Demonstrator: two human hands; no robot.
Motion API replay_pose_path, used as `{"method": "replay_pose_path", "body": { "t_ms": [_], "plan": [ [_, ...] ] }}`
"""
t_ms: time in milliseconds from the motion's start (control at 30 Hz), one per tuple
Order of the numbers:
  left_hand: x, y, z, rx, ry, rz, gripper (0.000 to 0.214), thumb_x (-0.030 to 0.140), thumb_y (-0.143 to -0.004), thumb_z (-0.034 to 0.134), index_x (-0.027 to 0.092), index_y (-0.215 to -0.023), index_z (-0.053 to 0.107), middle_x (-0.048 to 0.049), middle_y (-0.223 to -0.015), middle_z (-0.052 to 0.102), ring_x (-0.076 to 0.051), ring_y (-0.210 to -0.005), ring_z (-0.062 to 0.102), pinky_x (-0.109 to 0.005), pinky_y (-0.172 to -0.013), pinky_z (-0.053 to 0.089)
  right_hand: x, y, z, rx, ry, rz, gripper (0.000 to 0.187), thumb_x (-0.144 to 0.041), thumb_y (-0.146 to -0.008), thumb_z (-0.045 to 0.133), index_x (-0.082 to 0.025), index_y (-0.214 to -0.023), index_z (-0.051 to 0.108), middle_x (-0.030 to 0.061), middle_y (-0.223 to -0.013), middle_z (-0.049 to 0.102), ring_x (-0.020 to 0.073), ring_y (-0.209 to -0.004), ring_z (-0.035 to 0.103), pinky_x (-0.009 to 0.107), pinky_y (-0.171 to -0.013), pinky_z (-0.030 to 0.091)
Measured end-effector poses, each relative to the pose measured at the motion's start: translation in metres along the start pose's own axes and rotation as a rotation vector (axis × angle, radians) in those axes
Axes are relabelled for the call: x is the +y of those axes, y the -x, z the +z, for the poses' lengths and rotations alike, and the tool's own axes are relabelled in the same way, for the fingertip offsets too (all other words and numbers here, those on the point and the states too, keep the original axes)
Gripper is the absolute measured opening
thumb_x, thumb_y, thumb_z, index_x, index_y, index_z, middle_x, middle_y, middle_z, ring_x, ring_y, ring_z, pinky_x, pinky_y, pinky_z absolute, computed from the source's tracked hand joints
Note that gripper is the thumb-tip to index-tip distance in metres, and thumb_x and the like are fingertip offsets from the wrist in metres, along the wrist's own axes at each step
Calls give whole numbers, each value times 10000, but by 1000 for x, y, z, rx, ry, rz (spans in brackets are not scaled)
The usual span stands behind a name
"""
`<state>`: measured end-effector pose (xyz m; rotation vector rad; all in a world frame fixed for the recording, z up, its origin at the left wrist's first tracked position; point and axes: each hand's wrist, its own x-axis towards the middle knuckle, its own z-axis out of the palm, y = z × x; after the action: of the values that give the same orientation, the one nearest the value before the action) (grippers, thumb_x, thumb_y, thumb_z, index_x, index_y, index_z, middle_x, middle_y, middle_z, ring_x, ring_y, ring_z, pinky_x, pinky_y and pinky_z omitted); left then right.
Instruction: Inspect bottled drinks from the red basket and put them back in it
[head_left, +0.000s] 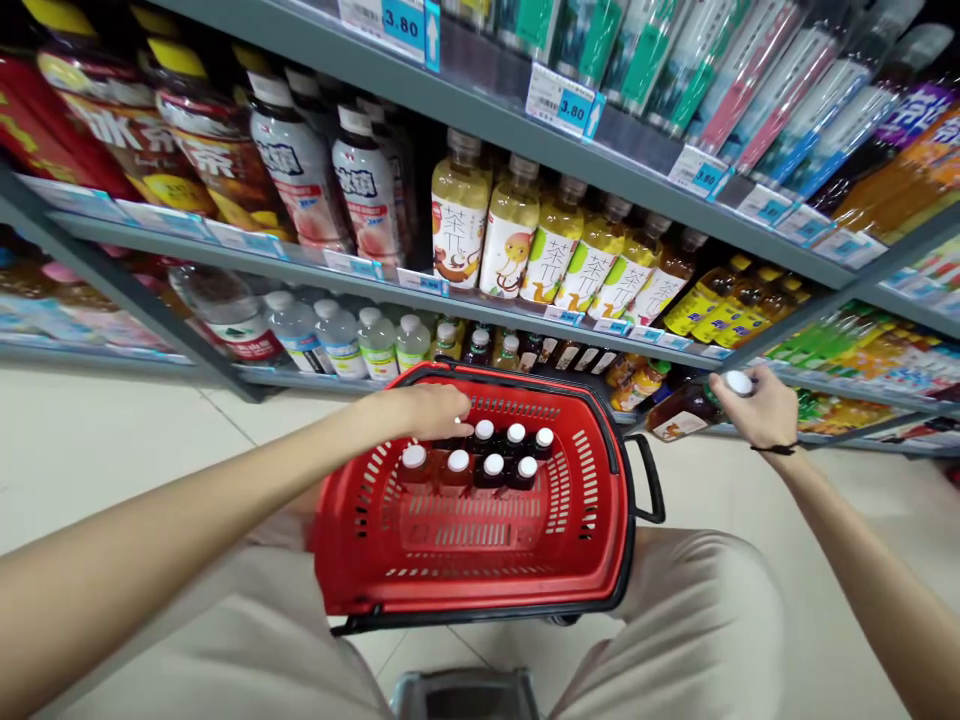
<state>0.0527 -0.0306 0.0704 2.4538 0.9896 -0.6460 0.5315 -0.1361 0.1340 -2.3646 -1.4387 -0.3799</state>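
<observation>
In the head view, a red shopping basket [480, 590] stands between my knees. Several small white-capped bottles [493, 466] stand upright in rows inside it, some dark and some reddish brown. My left hand [427, 412] reaches over the basket's left back part, its fingers closed around the cap of a bottle in the back row and hiding most of it. Off to the right, outside the basket, my right hand [761, 408] grips a dark bottle [684, 410] near its white cap. That bottle is tilted, its pale label facing the lower left, close to the bottom shelf.
Shelves [517, 130] full of drinks run across the back. Tea bottles [459, 215] line the middle shelf, and water bottles [296, 325] the bottom one. The basket's black handle [651, 480] sticks out right. A grey object [463, 690] sits at the bottom edge.
</observation>
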Motion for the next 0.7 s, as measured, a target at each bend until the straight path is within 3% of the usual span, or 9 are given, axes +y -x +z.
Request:
{"method": "replay_pose_path", "body": {
  "t_ms": [167,267,367,467,567,700],
  "plan": [
    [34,5,-16,197,124,158,315,376,-1020,507,192,-1097,751,-117,-1101,779,-303,-1008,737,-385,-862,533,-59,22,-62,188,-113,-249,450,-657,-795,693,-224,-793,570,46,-648,629,232,-611,611,320,-590,404],
    [63,6,-17,353,277,304,450,462,-1043,494,157,-1332,655,-160,-1345,701,-328,-1238,671,-426,-1037,503,-101,39,-75,102,-351,-234,398,-561,-799,758,-208,-764,577,16,-643,610,160,-551,548,268,-518,371],
    [92,4,-8,488,540,444,817,548,-920,697,141,-1570,414,-197,-1584,518,-344,-1438,531,-428,-1173,426,-141,57,-72,-130,-629,-194,381,-495,-818,792,-203,-745,559,-19,-602,556,108,-493,459,223,-444,296],
    [106,4,1,561,775,396,1041,554,-711,893,148,-1542,416,-191,-1453,629,-371,-1309,631,-454,-1097,494,-172,68,-63,-314,-842,-160,414,-471,-827,815,-206,-710,519,-44,-551,501,78,-454,380,206,-417,253],
    [102,5,-2,633,907,272,894,584,-634,931,146,-1332,584,-161,-1237,731,-355,-1114,712,-465,-993,549,-189,67,-49,-422,-1055,-92,408,-517,-829,806,-194,-738,574,-49,-534,486,69,-431,356,196,-397,234],
    [87,-1,0,748,1079,316,733,498,-649,939,157,-1209,610,-139,-1212,738,-280,-1086,722,-418,-994,563,-202,77,-8,-617,-1444,171,384,-527,-857,750,-213,-772,545,-102,-502,356,57,-401,268,173,-381,252]
  ]
}}
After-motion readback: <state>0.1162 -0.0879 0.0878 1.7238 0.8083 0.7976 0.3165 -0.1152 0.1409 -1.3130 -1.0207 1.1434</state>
